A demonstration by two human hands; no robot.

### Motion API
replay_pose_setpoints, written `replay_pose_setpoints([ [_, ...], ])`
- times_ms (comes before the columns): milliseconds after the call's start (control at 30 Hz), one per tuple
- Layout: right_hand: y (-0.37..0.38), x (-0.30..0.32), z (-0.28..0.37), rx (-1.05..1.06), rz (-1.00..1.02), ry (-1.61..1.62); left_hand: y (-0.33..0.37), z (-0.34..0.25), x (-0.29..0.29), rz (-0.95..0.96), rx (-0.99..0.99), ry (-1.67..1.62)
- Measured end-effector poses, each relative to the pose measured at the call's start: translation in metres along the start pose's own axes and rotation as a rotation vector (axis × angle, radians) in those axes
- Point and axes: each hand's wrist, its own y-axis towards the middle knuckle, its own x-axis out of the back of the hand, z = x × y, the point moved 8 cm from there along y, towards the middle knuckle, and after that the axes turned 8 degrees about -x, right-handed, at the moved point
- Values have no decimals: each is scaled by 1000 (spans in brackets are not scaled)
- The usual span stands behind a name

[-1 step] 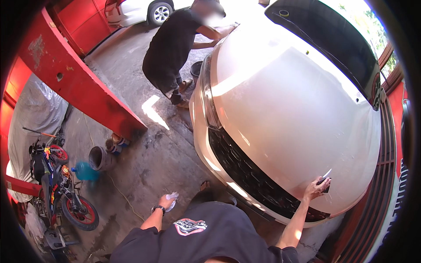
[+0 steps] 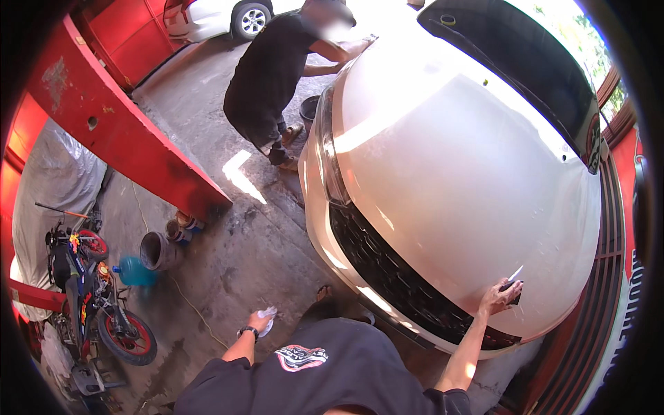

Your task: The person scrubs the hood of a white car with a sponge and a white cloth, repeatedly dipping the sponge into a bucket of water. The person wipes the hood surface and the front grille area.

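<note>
Near the front edge of a pale car hood [image 2: 443, 200], my right hand [image 2: 496, 299] is closed around a small dark pad [image 2: 514, 292] and presses it against the paint. Streaks of white liquid or light show just beyond the pad. Low at my left side, away from the car, my left hand [image 2: 259, 321] grips a crumpled white cloth [image 2: 268, 319]; a dark watch [image 2: 247, 332] is on that wrist. Below the hood's edge runs the car's black grille [image 2: 394, 270].
A co-worker [image 2: 270, 76] leans over the hood's far left side, beside a dark bucket [image 2: 309, 108]. A red beam [image 2: 131, 131] slants in from the left. Beyond it are a motorcycle [image 2: 90, 297], a grey bucket [image 2: 158, 250], a blue-green container [image 2: 135, 270] and a thin cord [image 2: 194, 308].
My left hand with the cloth has shifted very slightly to the left. My right hand stays at the same spot on the hood.
</note>
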Motion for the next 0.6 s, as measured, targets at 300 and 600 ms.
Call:
replay_pose_setpoints([
  [300, -15, 7, 4, -26, -81, -1, 0, 51, 44, -96, 180, 15],
  [600, -14, 33, 44, 18, -108, 130, 105, -47, 45, 161, -31, 218],
])
